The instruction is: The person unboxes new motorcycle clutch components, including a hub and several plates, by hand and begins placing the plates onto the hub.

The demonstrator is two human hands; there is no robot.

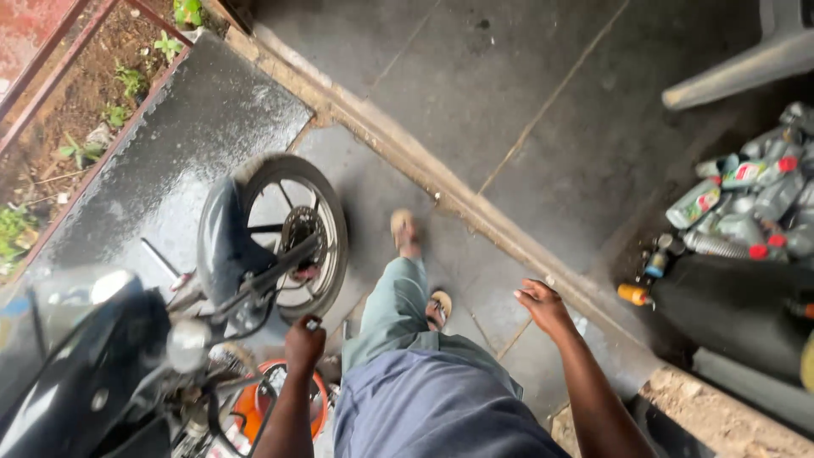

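My left hand [303,342] is closed around a small metal object whose tip shows above the fist, and it hangs beside a dark motorcycle [102,356]. The motorcycle's front wheel [292,233] with its mudguard stands just ahead of that hand. My right hand [543,307] swings free at my side with curled fingers, holding nothing. My legs in grey-green trousers and sandals [403,227] step forward on the stone floor.
A raised stone kerb [441,191] runs diagonally across the wet paving. A heap of grey plastic bottles [746,203] with red caps lies at the right. An orange round container [259,407] sits under the motorcycle. A garden bed [76,110] lies behind a rail, upper left.
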